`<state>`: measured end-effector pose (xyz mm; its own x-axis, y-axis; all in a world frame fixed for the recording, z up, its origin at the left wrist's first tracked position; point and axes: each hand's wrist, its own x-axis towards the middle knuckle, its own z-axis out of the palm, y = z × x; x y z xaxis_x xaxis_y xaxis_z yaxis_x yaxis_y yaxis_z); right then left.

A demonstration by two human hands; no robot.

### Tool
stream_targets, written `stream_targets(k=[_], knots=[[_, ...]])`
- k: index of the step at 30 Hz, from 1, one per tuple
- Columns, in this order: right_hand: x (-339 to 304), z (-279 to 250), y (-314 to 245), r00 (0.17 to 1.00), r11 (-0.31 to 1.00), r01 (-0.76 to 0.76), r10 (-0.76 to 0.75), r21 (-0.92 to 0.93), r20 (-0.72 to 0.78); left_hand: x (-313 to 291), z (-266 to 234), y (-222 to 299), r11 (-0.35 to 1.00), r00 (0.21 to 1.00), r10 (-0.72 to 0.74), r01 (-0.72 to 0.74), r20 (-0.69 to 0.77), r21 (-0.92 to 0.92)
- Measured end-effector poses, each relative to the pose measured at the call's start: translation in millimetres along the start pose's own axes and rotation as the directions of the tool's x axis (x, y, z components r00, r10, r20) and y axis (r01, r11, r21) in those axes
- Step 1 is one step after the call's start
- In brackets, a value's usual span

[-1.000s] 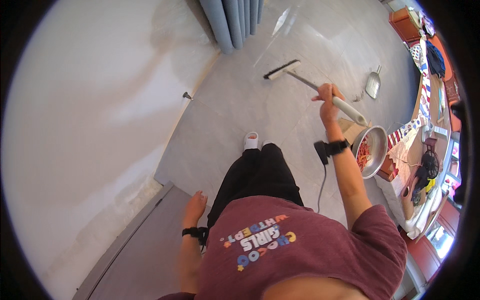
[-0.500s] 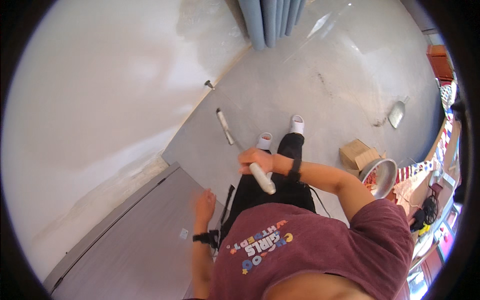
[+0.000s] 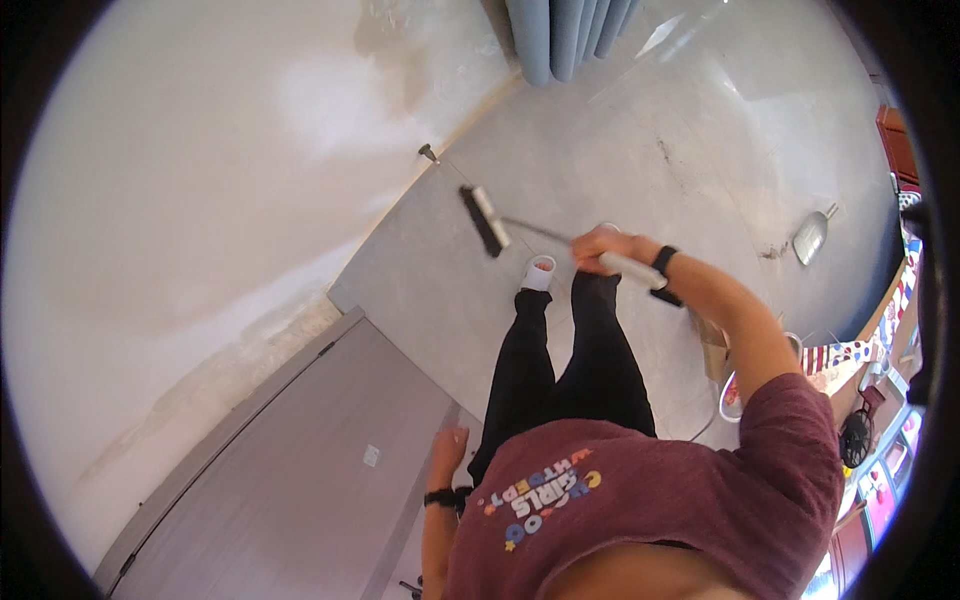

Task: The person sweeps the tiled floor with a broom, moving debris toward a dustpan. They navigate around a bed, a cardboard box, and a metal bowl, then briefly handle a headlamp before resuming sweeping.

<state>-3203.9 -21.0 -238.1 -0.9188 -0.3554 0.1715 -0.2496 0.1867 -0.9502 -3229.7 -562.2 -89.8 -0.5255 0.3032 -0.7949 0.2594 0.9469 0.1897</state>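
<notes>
So the broom (image 3: 488,218) just swung over from the dustpan (image 3: 811,238) side to near the left slipper (image 3: 538,274), right hand (image 3: 602,246) wrapped round its handle. Looks like the wall side's getting attention (dirt (image 3: 773,251) by the dustpan's nowhere near it). Left hand (image 3: 450,448) hangs low, can't tell how tightly curled.

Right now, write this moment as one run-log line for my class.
right hand: gripping broom | left hand: beside black trousers | dustpan: on floor

wht wall (image 3: 230,180) L | shiny gry flr (image 3: 620,130) | gry door (image 3: 280,470) | blu curtain (image 3: 565,40)
</notes>
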Motion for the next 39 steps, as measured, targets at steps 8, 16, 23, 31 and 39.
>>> stream_targets(k=[8,16,23,31,39], knots=[[-50.9,-69.9,-65.2,0.961,0.968,-0.214,0.184,-0.133,-0.207,71.0,-95.1,92.2,0.928,0.929,0.254,-0.313,-0.268,-0.203],[53.2,-14.9,-129.3,0.967,0.959,-0.074,0.001,-0.272,-0.257,18.0,-183.7,209.5,0.691,0.795,0.578,-0.597,-0.184,-0.408],[140.4,61.2,-148.6,0.981,0.987,0.151,-0.156,-0.053,-0.113,-7.5,-190.9,249.3,0.31,0.252,0.872,-0.948,-0.42,0.073],[242.7,130.1,-88.3,0.986,0.986,0.146,-0.152,0.082,0.074,71.0,-154.6,206.3,0.586,0.547,0.536,-0.789,-0.642,-0.183],[176.3,71.9,-25.5,0.939,0.963,-0.218,0.251,0.157,-0.233,193.5,-134.8,277.8,0.368,0.329,0.745,-0.928,-0.58,-0.054]])
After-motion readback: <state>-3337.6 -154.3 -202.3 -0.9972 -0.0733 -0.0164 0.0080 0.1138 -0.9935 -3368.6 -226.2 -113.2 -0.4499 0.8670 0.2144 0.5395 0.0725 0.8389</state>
